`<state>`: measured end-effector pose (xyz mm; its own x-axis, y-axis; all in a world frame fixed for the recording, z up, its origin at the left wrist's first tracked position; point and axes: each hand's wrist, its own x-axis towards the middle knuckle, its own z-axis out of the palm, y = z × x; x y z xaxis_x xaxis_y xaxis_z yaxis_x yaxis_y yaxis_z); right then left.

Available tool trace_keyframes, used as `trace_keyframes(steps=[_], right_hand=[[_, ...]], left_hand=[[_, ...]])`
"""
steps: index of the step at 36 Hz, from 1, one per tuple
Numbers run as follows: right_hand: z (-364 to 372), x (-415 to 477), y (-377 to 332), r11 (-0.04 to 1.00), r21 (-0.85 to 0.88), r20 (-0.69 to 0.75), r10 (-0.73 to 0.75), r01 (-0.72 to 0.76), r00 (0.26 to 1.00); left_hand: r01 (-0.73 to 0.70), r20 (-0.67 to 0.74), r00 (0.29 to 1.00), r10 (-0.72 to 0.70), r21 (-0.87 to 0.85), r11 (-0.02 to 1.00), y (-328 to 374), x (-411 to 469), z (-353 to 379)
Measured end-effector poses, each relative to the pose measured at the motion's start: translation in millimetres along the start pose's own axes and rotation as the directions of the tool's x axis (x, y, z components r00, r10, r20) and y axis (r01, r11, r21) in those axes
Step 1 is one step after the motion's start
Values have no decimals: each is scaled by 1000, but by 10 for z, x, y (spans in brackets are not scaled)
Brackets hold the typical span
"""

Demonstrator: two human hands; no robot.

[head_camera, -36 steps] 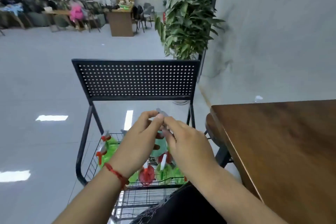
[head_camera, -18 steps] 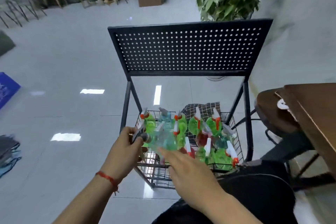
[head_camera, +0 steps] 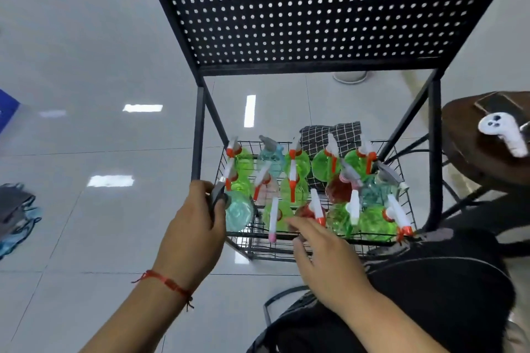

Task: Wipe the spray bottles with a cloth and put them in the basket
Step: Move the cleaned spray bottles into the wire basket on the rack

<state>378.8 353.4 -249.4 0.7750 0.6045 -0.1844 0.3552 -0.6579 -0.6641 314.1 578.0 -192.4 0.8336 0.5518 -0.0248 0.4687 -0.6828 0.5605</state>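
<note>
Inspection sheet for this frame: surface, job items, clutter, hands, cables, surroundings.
Surface: wire basket sits low in a black rack, under a perforated panel.
Job's things: basket crowded with green, red and teal spray bottles; one teal spray bottle at its left front corner; checked cloth draped at the far rim.
Clutter: white controller on a round wooden stool.
Hands: left hand grips the teal spray bottle by its trigger head; right hand open, fingers over the front row.
Cables: nothing seen.
Surroundings: glossy grey tiled floor.

Left hand [head_camera: 195, 226] tight around teal bottle [head_camera: 239, 213]; right hand [head_camera: 324, 255] loose, outstretched.
</note>
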Motion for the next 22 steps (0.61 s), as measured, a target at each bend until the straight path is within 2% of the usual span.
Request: trace_keyframes(steps=[6, 13, 22], right_hand=[[33, 85, 53, 1000, -9, 37, 12, -12, 999], [85, 60, 177, 999, 15, 58, 29, -30, 998], [70, 86, 218, 997, 60, 18, 41, -42, 999]], left_hand=[[51, 25, 998, -49, -55, 997, -143, 146, 459], [101, 120, 988, -93, -59, 993, -244, 290, 857], [118, 202, 972, -117, 4, 993, -176, 301, 967]])
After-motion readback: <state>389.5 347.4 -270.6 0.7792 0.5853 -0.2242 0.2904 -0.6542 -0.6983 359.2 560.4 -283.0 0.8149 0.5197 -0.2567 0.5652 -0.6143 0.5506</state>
